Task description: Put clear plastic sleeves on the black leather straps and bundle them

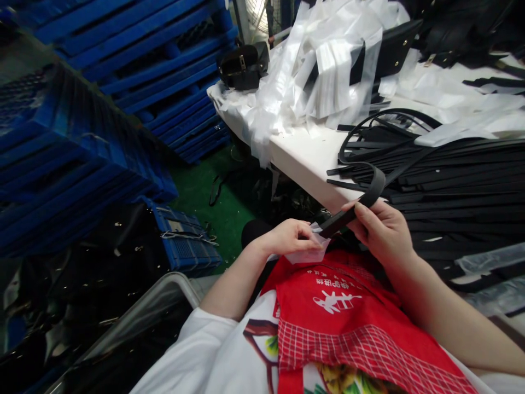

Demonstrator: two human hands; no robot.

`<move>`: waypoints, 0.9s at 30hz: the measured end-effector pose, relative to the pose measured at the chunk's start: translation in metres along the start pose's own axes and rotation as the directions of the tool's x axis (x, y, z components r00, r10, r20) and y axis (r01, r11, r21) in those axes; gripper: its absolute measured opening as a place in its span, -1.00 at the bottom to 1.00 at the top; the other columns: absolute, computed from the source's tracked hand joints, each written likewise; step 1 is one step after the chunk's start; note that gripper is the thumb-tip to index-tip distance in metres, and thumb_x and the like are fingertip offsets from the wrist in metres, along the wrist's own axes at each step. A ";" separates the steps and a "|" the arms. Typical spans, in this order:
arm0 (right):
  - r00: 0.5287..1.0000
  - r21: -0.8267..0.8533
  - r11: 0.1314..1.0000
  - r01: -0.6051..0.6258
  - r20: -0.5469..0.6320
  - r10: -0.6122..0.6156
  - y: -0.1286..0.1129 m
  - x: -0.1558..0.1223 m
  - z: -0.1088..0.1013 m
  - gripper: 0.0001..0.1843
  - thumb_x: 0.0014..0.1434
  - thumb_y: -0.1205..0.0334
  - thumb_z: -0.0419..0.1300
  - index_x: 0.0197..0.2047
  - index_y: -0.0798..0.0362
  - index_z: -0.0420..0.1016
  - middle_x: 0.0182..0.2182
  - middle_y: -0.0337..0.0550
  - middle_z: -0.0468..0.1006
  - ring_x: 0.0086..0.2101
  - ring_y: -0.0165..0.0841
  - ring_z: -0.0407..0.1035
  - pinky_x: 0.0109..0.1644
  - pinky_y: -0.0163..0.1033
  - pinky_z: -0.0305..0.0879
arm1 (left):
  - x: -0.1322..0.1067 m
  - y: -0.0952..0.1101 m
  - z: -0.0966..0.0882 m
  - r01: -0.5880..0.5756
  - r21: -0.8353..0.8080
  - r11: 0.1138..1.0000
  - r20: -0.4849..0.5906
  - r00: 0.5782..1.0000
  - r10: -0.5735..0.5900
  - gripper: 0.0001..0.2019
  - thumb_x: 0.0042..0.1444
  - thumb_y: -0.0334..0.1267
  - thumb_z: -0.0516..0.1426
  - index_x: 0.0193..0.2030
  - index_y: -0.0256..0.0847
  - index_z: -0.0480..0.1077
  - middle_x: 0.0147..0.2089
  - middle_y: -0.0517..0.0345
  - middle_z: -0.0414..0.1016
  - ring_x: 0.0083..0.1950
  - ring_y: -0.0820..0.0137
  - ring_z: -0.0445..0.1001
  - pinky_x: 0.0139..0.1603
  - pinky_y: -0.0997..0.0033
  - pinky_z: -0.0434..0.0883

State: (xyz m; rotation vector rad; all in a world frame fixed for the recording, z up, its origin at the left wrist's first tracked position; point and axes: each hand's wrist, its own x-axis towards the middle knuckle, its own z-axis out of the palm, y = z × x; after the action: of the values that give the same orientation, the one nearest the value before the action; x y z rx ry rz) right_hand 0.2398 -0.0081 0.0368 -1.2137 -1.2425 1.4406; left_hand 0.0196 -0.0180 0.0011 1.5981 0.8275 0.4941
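Observation:
My right hand point(379, 227) pinches a black strap point(372, 190) near its end, with the thumb on top. Past the hand the strap bends up in a loop and runs back to the table. In my left hand point(293, 238) is a small clear plastic sleeve point(307, 255), gripped between thumb and fingers. The strap's end lies at the sleeve's opening; how far inside it reaches I cannot tell. Both hands are over my lap, just off the table's edge. Beside my right hand many black straps point(459, 186) lie in a wide pile.
The white table point(301, 158) carries heaped clear plastic sleeves point(283, 93) and black bags point(396, 49). Blue pallets point(151, 60) are stacked at the left and back. A blue crate point(191, 243) stands on the green floor point(197, 183), near a grey chair armrest point(176, 279).

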 end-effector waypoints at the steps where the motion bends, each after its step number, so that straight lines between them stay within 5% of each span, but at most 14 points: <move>1: 1.000 -0.007 1.000 -0.001 0.015 0.001 0.000 0.001 0.000 -0.63 0.22 -0.12 0.22 -0.20 0.05 0.52 -0.74 -0.36 0.20 -0.74 -0.54 0.05 -0.67 -0.37 -0.12 | 0.000 0.001 0.000 -0.004 -0.017 1.000 -0.003 1.000 0.004 -0.77 0.15 -0.20 0.21 -0.32 -0.33 0.62 -0.21 0.00 0.60 -0.12 0.31 0.53 -0.02 0.40 0.41; 8: 0.985 -0.054 0.991 -0.122 0.114 0.128 0.009 -0.001 0.006 -0.49 0.15 -0.23 0.23 -0.20 0.12 0.53 -0.72 -0.29 0.34 -0.75 -0.53 0.10 -0.68 -0.39 -0.06 | 0.001 0.001 0.001 -0.039 -0.038 0.999 -0.076 0.996 0.036 -0.69 0.16 -0.11 0.22 -0.41 -0.37 0.55 -0.35 0.06 0.52 -0.28 0.39 0.45 -0.19 0.44 0.36; 13: 0.957 -0.019 0.973 -0.230 0.175 0.229 0.035 -0.012 0.018 -0.48 0.15 -0.24 0.21 -0.22 0.11 0.51 -0.67 -0.28 0.37 -0.73 -0.52 0.13 -0.67 -0.38 -0.03 | 0.006 0.002 0.012 -0.030 0.182 0.983 -0.176 0.982 0.063 -0.63 0.33 -0.11 0.02 -0.33 -0.29 0.51 -0.29 0.04 0.52 -0.20 0.36 0.46 -0.08 0.40 0.37; 15: 0.974 -0.010 0.979 -0.204 0.096 0.204 0.048 -0.013 0.015 -0.54 0.12 -0.20 0.26 -0.28 0.10 0.49 -0.69 -0.31 0.31 -0.71 -0.53 0.09 -0.66 -0.38 -0.05 | 0.006 0.004 0.019 0.025 0.299 0.954 -0.276 0.959 0.061 -0.62 0.36 -0.13 -0.06 -0.33 -0.26 0.46 -0.24 0.01 0.50 -0.17 0.34 0.45 -0.07 0.38 0.36; 18: 0.975 0.101 0.970 -0.221 0.001 0.222 0.067 -0.010 0.004 -0.59 0.04 -0.12 0.36 -0.35 0.09 0.47 -0.66 -0.31 0.31 -0.67 -0.54 0.09 -0.64 -0.40 -0.04 | 0.003 0.007 0.026 0.106 0.393 0.913 -0.384 0.922 0.058 -0.60 0.39 -0.12 -0.15 -0.33 -0.23 0.38 -0.28 0.01 0.45 -0.25 0.34 0.41 -0.17 0.37 0.34; 20: 0.942 0.236 0.914 -0.330 0.136 0.305 0.077 -0.005 -0.002 -0.56 -0.01 -0.11 0.40 -0.28 0.09 0.52 -0.51 -0.18 0.48 -0.59 -0.49 0.24 -0.62 -0.42 0.04 | 0.001 0.008 0.028 0.105 0.395 0.913 -0.395 0.916 0.066 -0.59 0.39 -0.10 -0.17 -0.33 -0.22 0.36 -0.31 0.01 0.44 -0.27 0.34 0.40 -0.19 0.36 0.33; 23: 0.875 0.439 0.773 -0.458 0.373 0.307 0.079 0.002 0.001 -0.45 -0.02 -0.14 0.39 -0.04 0.03 0.56 -0.13 -0.01 0.58 -0.21 -0.29 0.47 -0.29 -0.31 0.39 | -0.002 0.011 0.030 0.081 0.325 0.942 -0.341 0.939 0.036 -0.62 0.39 -0.09 -0.15 -0.23 -0.23 0.38 -0.26 0.00 0.49 -0.26 0.34 0.45 -0.19 0.37 0.35; 25: 0.887 0.542 0.712 -0.446 0.370 0.275 0.074 0.008 0.010 -0.44 -0.01 -0.12 0.38 0.01 -0.02 0.55 -0.05 -0.03 0.57 -0.05 -0.24 0.45 -0.01 -0.20 0.39 | -0.001 0.012 0.033 0.074 0.238 0.968 -0.315 0.949 0.005 -0.68 0.39 -0.11 -0.12 0.02 -0.23 0.35 -0.18 0.01 0.55 -0.23 0.35 0.51 -0.16 0.37 0.38; 27: 0.923 0.579 0.720 -0.382 0.277 0.267 0.068 0.013 0.018 -0.53 0.00 -0.09 0.39 -0.08 -0.01 0.59 -0.12 -0.08 0.60 -0.09 -0.26 0.46 0.02 -0.19 0.36 | 0.000 0.012 0.035 0.087 0.130 0.988 -0.339 0.940 -0.038 -0.59 0.36 -0.09 -0.04 0.25 -0.24 0.17 -0.21 0.04 0.58 -0.26 0.35 0.54 -0.17 0.37 0.40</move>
State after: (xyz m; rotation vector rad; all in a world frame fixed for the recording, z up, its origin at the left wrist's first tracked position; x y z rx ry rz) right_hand 0.2190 -0.0071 -0.0315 -0.8667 -0.5559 2.0505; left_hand 0.0475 -0.0423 0.0061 1.6357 1.1913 0.6868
